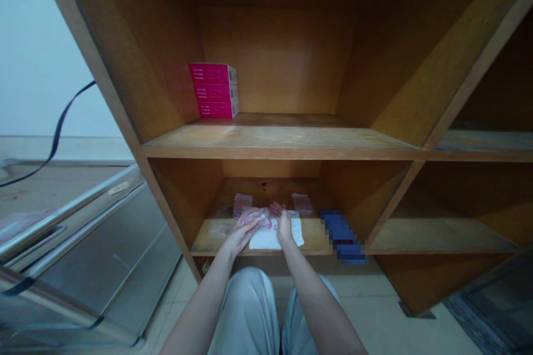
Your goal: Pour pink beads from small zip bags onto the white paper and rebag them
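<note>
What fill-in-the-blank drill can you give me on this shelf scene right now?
The pink boxes on the upper shelf are stacked ____ high.
They stand at the ____ end of that shelf, as the camera sees it.
The left hand and right hand both reach into the ____ shelf.
The right hand rests on a ____ sheet.
Missing words: three; left; lower; white.

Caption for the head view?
Left hand and right hand touch a clear bag on white paper, low shelf; pink boxes above.
</note>
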Demonstrator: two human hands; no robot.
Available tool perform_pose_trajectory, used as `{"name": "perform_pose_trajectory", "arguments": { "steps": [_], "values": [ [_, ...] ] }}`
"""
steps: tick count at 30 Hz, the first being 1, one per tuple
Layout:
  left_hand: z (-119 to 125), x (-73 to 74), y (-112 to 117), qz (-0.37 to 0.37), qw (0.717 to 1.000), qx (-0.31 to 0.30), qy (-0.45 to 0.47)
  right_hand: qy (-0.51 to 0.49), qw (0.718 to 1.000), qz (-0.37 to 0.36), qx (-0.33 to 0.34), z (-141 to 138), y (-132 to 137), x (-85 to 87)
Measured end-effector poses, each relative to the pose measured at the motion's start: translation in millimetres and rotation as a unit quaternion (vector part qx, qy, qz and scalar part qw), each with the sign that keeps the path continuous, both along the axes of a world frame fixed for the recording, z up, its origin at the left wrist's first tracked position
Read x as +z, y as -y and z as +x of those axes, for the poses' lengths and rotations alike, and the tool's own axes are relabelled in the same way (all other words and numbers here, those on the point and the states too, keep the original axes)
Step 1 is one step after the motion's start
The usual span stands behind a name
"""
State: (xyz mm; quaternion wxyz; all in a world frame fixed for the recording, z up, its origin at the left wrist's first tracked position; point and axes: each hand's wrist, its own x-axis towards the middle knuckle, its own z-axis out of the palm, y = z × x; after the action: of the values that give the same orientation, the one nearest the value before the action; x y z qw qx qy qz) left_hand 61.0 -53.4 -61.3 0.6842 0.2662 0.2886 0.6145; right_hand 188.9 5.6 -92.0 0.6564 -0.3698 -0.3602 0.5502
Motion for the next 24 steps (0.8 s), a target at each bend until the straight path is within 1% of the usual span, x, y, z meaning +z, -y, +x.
{"name": "perform_pose_trajectory", "arguments": {
  "steps": [5,11,16,18,24],
  "values": [
    [2.6,2.6,-3.7,0.015,1.0,-0.009,-0.026,0.022,1.0,0.002,0.008,0.0,0.5,0.7],
    [4.0,1.0,-10.4,0.03,0.998,-0.015,-0.049,0.006,1.0,0.0,0.018,-0.6,-1.0,-1.7],
    [7.7,1.7,-12.8,0.058,0.993,-0.027,-0.101,0.0,1.0,-0.001,0.027,-1.9,-2.7,-4.7],
    [10.2,3.4,-13.1,0.068,0.989,-0.03,-0.125,0.013,1.0,-0.005,0.026,-2.8,-3.1,-5.2],
    [17.7,8.0,-14.5,0.097,0.978,-0.027,-0.181,0.099,0.995,-0.001,0.015,-4.2,-1.7,-3.6]
  ]
}}
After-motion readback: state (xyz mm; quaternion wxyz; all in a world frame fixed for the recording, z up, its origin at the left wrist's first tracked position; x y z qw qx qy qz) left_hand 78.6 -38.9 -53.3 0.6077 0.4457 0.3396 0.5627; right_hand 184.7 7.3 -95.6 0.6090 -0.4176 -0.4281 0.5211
